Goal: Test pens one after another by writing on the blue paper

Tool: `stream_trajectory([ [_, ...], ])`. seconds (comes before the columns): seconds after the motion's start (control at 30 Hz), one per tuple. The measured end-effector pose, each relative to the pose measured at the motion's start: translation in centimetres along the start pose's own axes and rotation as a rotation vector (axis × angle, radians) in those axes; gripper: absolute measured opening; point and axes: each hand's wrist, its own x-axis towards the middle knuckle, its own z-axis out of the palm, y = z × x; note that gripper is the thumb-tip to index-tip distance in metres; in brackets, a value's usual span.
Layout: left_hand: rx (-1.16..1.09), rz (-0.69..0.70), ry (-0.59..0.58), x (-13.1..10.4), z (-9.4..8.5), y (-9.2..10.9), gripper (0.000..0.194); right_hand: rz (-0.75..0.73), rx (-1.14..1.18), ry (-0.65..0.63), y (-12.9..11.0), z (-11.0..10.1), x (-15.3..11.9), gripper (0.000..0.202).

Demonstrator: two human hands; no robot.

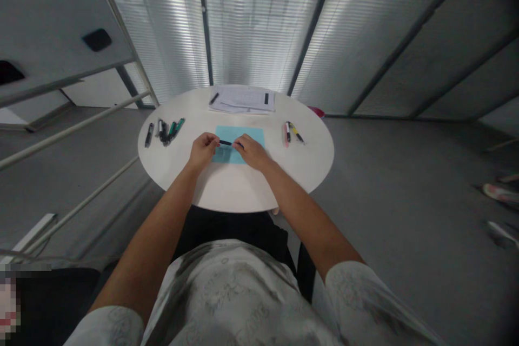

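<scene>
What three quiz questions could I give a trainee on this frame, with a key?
1. What do the left hand and right hand both hold?
2. True or false: the papers lie beyond the blue sheet, toward the far edge of the table.
3. From the person's view, where is the yellow pen relative to the blue sheet? a) left b) on it c) right

Key: 1. A dark pen. 2. True. 3. c.

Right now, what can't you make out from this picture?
Head view: left end of the dark pen-like item, covered by the left hand.
Head view: any writing on the white papers, too small to read.
Head view: rest of the red thing, hidden behind the table.
Head view: pinkish thing at far right, blurred.
</scene>
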Motion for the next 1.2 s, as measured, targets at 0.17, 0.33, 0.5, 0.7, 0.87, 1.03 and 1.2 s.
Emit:
stream_trajectory([
  [0.17, 0.035, -0.006, 0.008, 0.0, 0.0, 0.0, 0.019, 0.033, 0.049, 0.008, 0.0, 0.1, -0.1, 0.019],
  [0.33, 0.039, 0.015, 0.004, 0.1, -0.1, -0.2, 0.021, 0.02, 0.038, 0.014, 0.2, 0.1, 0.0, 0.015],
  [0.5, 0.038, 0.03, -0.004, 0.2, -0.1, -0.4, 0.021, 0.011, 0.011, 0.003, 0.3, 0.1, 0.1, 0.018],
  [0.7, 0.023, 0.027, -0.001, 0.3, -0.1, -0.5, 0.022, 0.0, 0.103, 0.046, 0.5, -0.3, 0.2, 0.02],
  [0.87, 0.03, 0.012, -0.013, 0.1, 0.1, -0.2, 0.02, 0.083, 0.231, 0.176, 0.9, -0.5, 0.4, 0.017],
  [1.03, 0.014, 0.025, -0.013, 0.1, 0.1, -0.2, 0.019, 0.102, 0.205, 0.237, 1.3, -0.6, 0.4, 0.017],
  [1.2, 0.023, 0.023, -0.004, 0.1, 0.1, -0.3, 0.024, 0.104, 0.178, 0.244, 1.6, -0.5, 0.5, 0.021],
])
